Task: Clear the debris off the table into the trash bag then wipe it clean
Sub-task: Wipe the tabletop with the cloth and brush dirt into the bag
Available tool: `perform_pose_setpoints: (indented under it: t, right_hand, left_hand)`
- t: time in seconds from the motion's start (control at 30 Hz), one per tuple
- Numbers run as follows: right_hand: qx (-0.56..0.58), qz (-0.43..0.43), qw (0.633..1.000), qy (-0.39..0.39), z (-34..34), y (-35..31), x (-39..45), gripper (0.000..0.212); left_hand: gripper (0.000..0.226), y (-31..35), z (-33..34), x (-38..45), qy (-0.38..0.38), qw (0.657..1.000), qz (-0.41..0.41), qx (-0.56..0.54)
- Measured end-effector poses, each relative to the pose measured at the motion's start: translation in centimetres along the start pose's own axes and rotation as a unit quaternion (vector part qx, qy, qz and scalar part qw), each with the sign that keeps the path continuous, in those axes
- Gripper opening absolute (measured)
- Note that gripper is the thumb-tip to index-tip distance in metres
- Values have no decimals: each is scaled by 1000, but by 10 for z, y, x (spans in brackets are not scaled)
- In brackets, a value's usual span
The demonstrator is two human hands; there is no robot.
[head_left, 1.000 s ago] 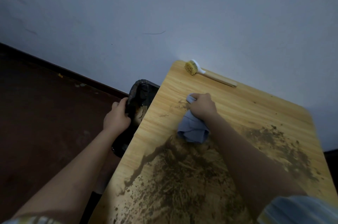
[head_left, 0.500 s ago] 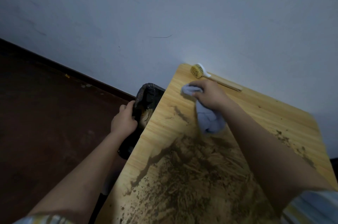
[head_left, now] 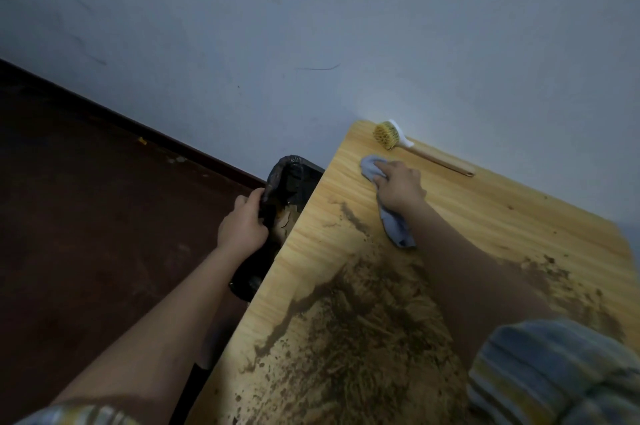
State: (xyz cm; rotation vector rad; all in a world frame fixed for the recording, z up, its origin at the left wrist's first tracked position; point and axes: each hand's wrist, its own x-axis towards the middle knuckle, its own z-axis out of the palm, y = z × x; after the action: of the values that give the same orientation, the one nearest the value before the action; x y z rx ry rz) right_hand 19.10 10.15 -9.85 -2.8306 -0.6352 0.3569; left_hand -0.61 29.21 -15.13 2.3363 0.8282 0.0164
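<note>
A light wooden table (head_left: 485, 216) carries a wide smear of brown dirt and debris (head_left: 360, 331) over its near half. My right hand (head_left: 398, 187) presses a grey-blue cloth (head_left: 396, 227) flat on the table near its far left corner, beyond the dirt. Just off the table's left edge hangs a black trash bag (head_left: 287, 178) with some debris inside. My left hand (head_left: 242, 223) grips the bag's rim and holds it against the table edge.
A scrubbing brush (head_left: 388, 135) with yellow bristles and a wooden handle lies at the table's far edge, just beyond my right hand. A grey wall rises behind the table. Dark red-brown floor (head_left: 104, 216) spreads to the left.
My right hand has slid the cloth away from the dirt patch toward the table's far left corner. My left hand has kept its grip on the bag.
</note>
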Motion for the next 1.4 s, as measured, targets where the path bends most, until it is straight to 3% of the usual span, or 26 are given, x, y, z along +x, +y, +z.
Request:
perform_pose_setpoints:
  t: [0.17,0.33,0.57,0.77,0.93,1.07,1.27,1.4]
  right_hand:
    - [-34,-182,982,-38,1,-22,-14,31]
    - [-76,-319,937,-123,-16,-20,-34,31]
    - [14,-281,959,-36,-43,20,-50,33]
    - [-16,-259,960,-105,-32,48,-63,36]
    - [27,-224,967,-118,-19,53,-64,36]
    - [14,-214,962,-168,-19,53,-65,14]
    - [-42,-179,968,-171,-18,49,-66,23]
    - [-99,-207,964,-136,-17,36,-66,25]
  left_hand:
    - [61,-1,1,2,2,1000,-5,5]
    - [61,1,2,-1,-2,1000,0,8]
    - [63,1,4,-3,-10,1000,-8,29]
    - [63,1,4,-6,-15,999,-21,31]
    - [63,2,4,-8,-10,999,-20,25]
    - [63,4,3,-11,-5,1000,-17,20]
    - [63,5,2,-14,-6,1000,-12,14]
    - [62,6,4,-13,-4,1000,-11,11]
